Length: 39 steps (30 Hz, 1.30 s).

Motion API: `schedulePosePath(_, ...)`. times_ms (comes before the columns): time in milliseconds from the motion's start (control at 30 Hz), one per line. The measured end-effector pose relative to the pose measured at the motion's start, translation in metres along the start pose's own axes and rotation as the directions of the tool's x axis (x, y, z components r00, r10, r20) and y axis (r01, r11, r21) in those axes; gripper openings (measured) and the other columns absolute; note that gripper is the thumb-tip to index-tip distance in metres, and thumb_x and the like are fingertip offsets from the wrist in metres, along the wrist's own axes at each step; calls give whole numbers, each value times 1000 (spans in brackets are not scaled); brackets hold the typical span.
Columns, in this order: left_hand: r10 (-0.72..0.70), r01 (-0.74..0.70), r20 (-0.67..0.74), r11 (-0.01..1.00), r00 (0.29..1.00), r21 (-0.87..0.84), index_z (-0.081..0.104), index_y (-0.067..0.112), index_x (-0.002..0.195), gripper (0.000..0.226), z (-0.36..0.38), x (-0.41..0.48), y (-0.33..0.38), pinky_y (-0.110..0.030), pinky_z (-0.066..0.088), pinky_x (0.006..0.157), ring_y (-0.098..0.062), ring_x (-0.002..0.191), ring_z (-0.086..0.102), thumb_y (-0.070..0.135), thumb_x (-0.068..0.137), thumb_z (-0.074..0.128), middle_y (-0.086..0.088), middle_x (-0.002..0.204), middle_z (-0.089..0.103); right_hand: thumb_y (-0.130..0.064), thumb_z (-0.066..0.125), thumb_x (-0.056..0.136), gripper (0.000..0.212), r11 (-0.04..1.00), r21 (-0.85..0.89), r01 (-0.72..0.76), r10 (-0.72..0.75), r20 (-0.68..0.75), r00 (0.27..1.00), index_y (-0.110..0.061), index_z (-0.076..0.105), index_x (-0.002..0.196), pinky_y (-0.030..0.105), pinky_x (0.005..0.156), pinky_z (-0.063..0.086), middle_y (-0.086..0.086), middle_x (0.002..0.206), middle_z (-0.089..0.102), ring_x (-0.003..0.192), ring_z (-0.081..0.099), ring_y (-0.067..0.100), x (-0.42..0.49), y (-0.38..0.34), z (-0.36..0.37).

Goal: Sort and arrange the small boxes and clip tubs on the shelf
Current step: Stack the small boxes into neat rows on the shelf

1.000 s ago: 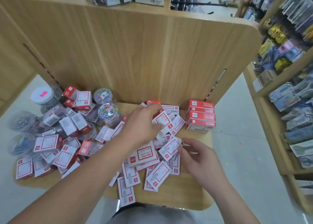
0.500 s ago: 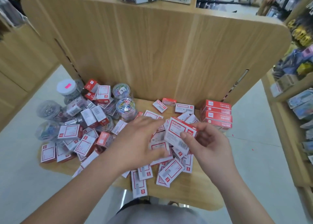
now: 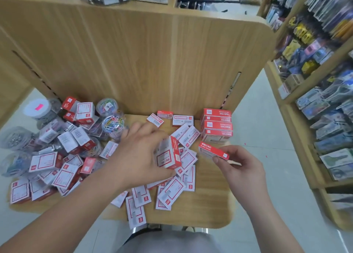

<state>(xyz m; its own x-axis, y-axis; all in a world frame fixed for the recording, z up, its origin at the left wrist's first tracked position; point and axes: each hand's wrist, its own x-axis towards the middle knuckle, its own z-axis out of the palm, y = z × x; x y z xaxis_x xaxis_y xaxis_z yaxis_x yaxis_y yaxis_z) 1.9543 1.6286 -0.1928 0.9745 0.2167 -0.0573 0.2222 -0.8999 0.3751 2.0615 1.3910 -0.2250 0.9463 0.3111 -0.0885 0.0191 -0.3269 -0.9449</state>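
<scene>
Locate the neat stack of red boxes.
In the head view, the stack stands at the far right of the shelf, by the back panel, beyond the right hand.

On the wooden shelf (image 3: pixel 210 205), the left hand (image 3: pixel 141 153) grips a tilted box (image 3: pixel 168 156) above the loose boxes (image 3: pixel 172 192) lying flat across the middle. The right hand (image 3: pixel 241 168) pinches a red-sided box (image 3: pixel 213 150) near its end, just in front of the stack of boxes (image 3: pixel 216 125) (red tops showing) at the back right. Clip tubs (image 3: pixel 112 123) crowd the left side among more boxes.
</scene>
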Motion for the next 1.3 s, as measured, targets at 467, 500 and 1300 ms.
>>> schedulePosePath(467, -74, 173, 163, 635, 984, -753, 69, 27, 123, 35, 24, 27, 49, -35, 59, 94, -8, 110, 70, 4, 96, 67, 12, 114, 76, -13, 79, 85, 13, 998, -24, -52, 49, -99, 994, -24, 70, 85, 11, 67, 49, -12, 80, 71, 78, 65, 4, 6, 29, -16)
schedulePosePath(500, -95, 188, 165, 608, 982, -771, 68, 26, 123, 35, 24, 27, 49, -32, 60, 89, -8, 108, 71, 3, 97, 66, 11, 113, 76, -14, 78, 85, 13, 998, -24, -54, 51, -100, 994, -24, 70, 85, 10, 65, 48, -13, 79, 71, 76, 65, 4, 6, 29, -17)
schedulePosePath(1300, -189, 179, 66, 680, 980, -711, 57, 28, 139, 38, 48, 27, 63, -17, 55, 89, 4, 107, 66, 21, 101, 63, 15, 113, 72, -37, 85, 76, 73, 962, -261, 84, -44, 154, 987, -49, 46, 136, 24, 67, 54, -24, 111, 55, 93, 61, 2, 3, 46, -36)
